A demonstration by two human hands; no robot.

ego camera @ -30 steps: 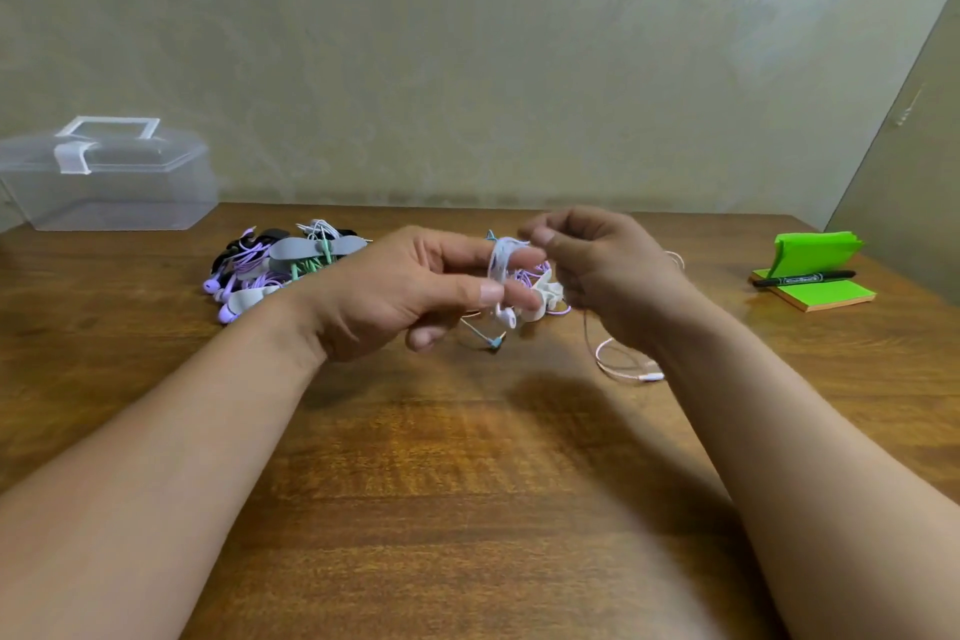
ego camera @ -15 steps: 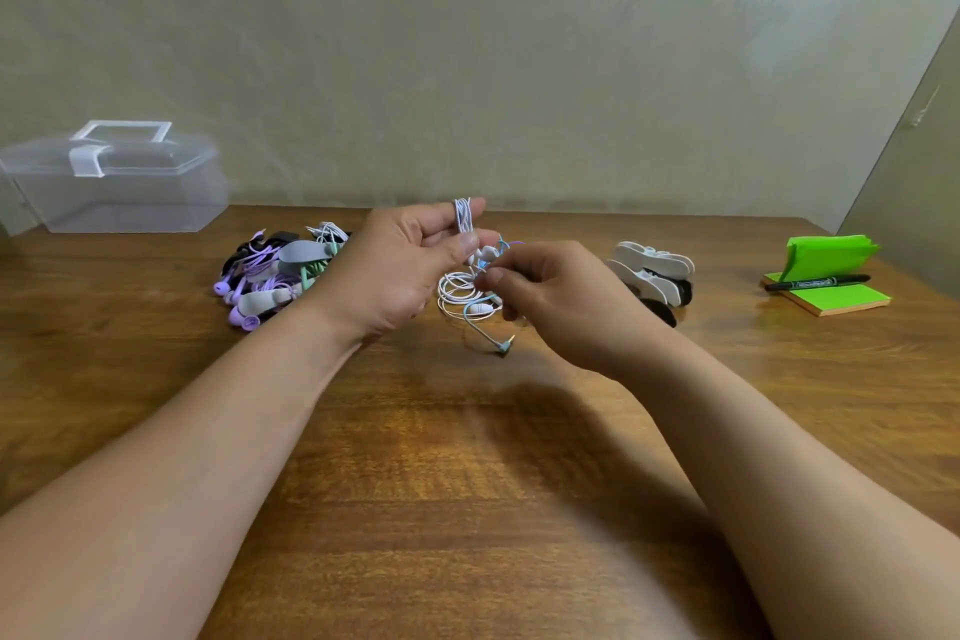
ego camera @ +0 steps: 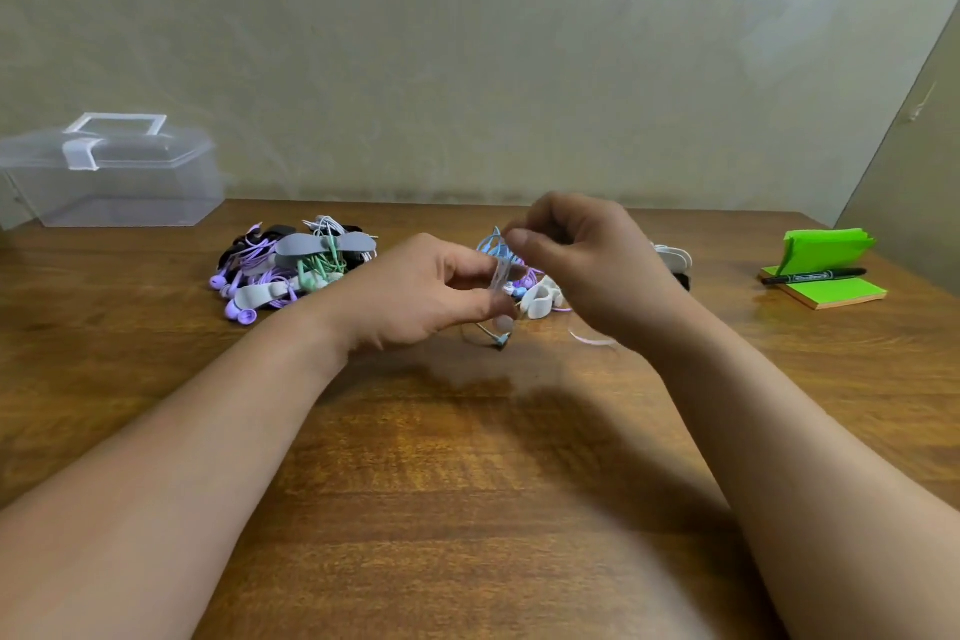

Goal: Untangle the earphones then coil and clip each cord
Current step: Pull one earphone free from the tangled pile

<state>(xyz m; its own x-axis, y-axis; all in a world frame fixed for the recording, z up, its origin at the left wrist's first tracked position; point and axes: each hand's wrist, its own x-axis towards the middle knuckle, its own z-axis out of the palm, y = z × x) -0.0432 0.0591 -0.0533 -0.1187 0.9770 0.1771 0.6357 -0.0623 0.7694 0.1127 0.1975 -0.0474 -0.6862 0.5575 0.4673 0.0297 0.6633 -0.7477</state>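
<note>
Head view: a person's left hand (ego camera: 415, 291) gripped a white cord (ego camera: 500, 276) looped in a tight coil across its fingers. The thumb clamped the lower turns. The coil was held above the desk (ego camera: 467, 483), well to the right of the clear box (ego camera: 114, 182) and nearer the camera than it. The right hand (ego camera: 587, 265), fingers curled, pinched what appeared to be the cord's free run at the top of the coil, though motion blur hid the exact grip. The cord's plug (ego camera: 501, 340) hung below the coil, close to the wood. A pale strand (ego camera: 592, 340) lay on the desk under the right wrist; whether it belonged to the same cord could not be told. A white clip (ego camera: 540, 301) sat just behind the coil, with blue earphones (ego camera: 491, 244) beyond it. Closer to the box lay a pile of clipped earphones (ego camera: 296, 270). Farthest from the box, a green notepad (ego camera: 826, 288) carried a black marker (ego camera: 813, 276).

The step in hand appeared to be the coiling. Done well, each turn would land flat beside the last under light, even tension. The left thumb would pin the finished loops so none sprang off, and the free run would feed through the right fingers without kinks. The plug end would want tucking in before the clip, within easy reach, went round the middle of the bundle.
</note>
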